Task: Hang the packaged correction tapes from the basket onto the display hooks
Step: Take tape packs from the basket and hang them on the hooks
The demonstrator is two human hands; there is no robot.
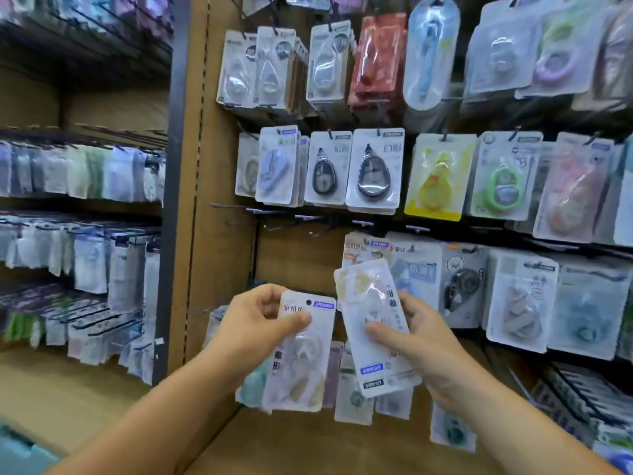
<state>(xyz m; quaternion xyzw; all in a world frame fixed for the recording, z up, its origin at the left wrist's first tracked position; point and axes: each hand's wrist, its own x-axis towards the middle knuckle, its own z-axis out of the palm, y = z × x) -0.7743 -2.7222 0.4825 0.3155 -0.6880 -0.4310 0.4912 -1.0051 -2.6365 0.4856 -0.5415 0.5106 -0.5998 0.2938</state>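
Below bare display hooks (pixel 310 218), the left hand (pixel 253 323) clamps one tape pack (pixel 299 361), the right hand (pixel 423 341) a second pack (pixel 371 320). Neither hangs yet.

We record the left hand (pixel 255 325) pinching one packaged correction tape (pixel 301 365) upright, hang hole uppermost. The right hand (pixel 424 344) grips a second package (pixel 373 337), inverted and tilted, beside the first. Both sit below the display hooks (pixel 308 219).

Shelf packets (pixel 89 265) at the frame's left are too blurred to read. A pale blue thing (pixel 17 454), perhaps the basket, is cut off at the lower left corner.
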